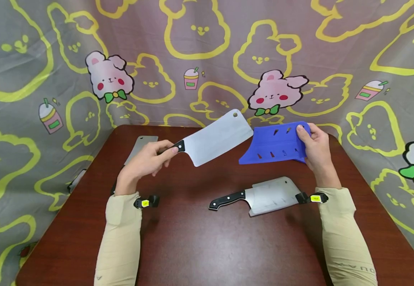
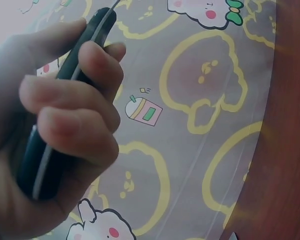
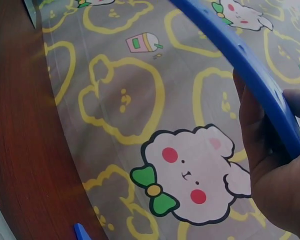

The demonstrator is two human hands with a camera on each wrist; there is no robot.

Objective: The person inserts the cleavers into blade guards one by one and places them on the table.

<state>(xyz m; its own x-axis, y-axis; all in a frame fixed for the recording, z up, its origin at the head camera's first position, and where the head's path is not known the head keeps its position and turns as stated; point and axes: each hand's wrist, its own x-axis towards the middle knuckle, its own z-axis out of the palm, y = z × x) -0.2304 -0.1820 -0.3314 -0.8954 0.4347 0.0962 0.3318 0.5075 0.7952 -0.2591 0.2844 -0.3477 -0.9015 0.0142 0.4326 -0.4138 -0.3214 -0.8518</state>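
Observation:
My left hand (image 1: 149,159) holds a cleaver (image 1: 218,137) by its black handle (image 2: 32,172), with the broad blade raised and pointing right. In the left wrist view the fingers curl round that handle. My right hand (image 1: 317,149) pinches the right end of a blue slotted plastic blade cover (image 1: 276,143), thumb on its near face. The blade's tip comes close to the cover's left edge; whether they touch I cannot tell. Below them another cleaver (image 1: 273,196) lies on the table, handle to the left. Its blade outline looks uneven, perhaps two blades overlapping.
Behind my left forearm a further cleaver (image 1: 140,147) lies on the brown table (image 1: 189,246), its handle mostly hidden. A small blue piece (image 1: 300,160) shows beneath the cover near my right hand. A patterned curtain (image 1: 207,95) hangs round the table's back and sides.

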